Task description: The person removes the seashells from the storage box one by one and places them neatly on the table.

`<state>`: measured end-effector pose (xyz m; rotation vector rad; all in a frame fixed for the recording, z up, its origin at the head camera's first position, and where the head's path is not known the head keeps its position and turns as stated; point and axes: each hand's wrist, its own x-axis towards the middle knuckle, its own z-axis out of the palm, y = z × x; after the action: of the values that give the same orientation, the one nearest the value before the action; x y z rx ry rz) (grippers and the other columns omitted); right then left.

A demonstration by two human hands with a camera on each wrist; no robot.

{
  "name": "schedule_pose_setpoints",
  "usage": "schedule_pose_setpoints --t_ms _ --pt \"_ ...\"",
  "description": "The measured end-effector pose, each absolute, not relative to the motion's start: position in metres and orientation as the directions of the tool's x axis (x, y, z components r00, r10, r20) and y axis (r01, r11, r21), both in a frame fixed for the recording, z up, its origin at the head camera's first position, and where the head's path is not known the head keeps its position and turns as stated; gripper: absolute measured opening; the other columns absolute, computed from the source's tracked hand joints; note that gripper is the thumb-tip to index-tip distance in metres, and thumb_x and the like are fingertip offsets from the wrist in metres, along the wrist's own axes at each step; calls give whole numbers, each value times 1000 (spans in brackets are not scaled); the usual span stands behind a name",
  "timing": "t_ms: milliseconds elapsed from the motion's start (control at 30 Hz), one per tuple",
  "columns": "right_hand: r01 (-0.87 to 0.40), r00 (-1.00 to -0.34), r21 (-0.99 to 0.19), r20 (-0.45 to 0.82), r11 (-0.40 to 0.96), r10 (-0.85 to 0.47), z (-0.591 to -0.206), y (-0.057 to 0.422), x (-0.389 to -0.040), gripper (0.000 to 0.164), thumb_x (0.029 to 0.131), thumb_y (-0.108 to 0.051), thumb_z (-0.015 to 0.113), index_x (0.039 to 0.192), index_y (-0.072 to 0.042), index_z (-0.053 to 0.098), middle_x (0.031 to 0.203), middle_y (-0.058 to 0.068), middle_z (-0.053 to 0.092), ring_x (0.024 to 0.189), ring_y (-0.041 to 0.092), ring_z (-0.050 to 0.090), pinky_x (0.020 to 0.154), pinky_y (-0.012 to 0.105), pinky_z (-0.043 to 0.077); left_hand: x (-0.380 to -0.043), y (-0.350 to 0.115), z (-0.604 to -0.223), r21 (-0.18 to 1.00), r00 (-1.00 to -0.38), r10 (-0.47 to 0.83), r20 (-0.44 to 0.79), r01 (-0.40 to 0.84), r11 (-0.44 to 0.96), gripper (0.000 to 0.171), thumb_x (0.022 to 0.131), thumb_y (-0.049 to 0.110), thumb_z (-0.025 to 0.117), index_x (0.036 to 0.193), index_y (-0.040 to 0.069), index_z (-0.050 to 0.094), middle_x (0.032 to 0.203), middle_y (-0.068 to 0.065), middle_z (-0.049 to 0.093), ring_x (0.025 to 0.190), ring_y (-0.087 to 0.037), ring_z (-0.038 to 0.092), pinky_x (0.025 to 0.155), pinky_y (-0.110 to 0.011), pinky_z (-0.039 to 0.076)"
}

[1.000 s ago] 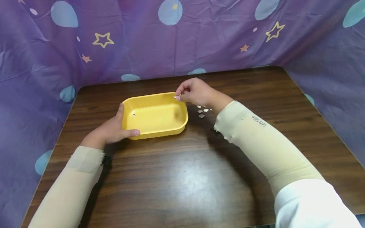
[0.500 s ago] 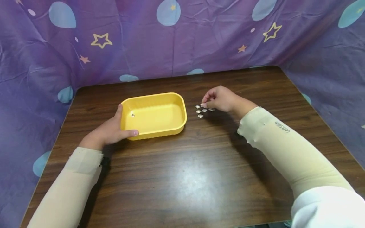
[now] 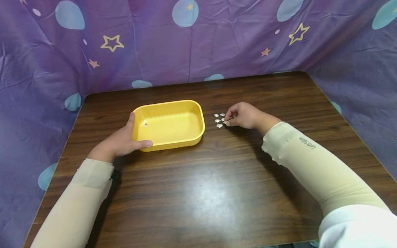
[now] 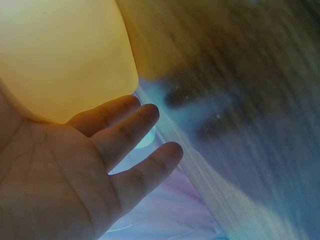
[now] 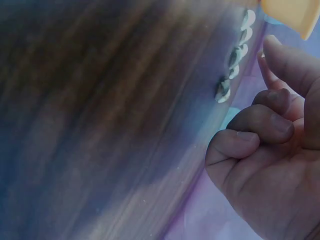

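Note:
A yellow plastic tray (image 3: 169, 143) rests on the table, tilted slightly in the head view. My left hand (image 3: 119, 141) holds its left end, thumb over the near rim and index finger at the far left corner. In the left wrist view, the other fingers (image 4: 140, 177) extend loosely past the tray's side. To the right of the tray, my right hand (image 3: 245, 115) pinches a small pale seashell (image 3: 225, 122) between thumb and index finger, close over the table. Several seashells (image 3: 219, 125) lie beside its fingertips in short rows. Its other fingers (image 5: 240, 145) are curled in.
One small white speck with a dark spot (image 3: 145, 124) is inside the tray at the left. The brown wooden table (image 3: 173, 193) reaches back to a purple cloth (image 3: 155, 51) with stars and balloons, which also hangs at both sides.
My right hand has moved from the tray's right rim with a seashell, left it at the back of the group, then shifted nearer to another seashell. My left hand stays on the tray.

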<state>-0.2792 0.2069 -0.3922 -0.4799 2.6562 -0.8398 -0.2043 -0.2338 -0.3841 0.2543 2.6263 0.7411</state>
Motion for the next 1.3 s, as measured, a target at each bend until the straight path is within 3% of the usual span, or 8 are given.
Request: schedule_pose_setpoints --t_ms 767,1067,1300 --pt "-274 -896 -472 -190 838 -400 -401 201 -281 6 89 -12 82 90 -8 77 73 -4 63 76 19 54 77 36 43 -205 -233 -385 530 -904 279 -324 71 845 136 91 60 73 161 1 -28 166 -42 16 140 -51 44 119 -64 33" --pt "-248 -905 -521 -177 817 -387 -389 198 -280 8 92 -14 81 98 -8 79 82 0 71 80 19 57 77 34 46 -205 -233 -384 535 -904 271 -331 57 843 138 90 62 74 161 2 -28 166 -42 16 142 -51 43 119 -64 32" --pt "-283 -907 -632 -68 722 -415 -364 173 -281 12 95 -18 78 103 -8 81 83 1 73 75 15 60 71 30 49 -204 -234 -382 527 -901 264 -343 47 848 139 90 64 73 160 3 -30 167 -41 14 141 -50 43 119 -65 32"
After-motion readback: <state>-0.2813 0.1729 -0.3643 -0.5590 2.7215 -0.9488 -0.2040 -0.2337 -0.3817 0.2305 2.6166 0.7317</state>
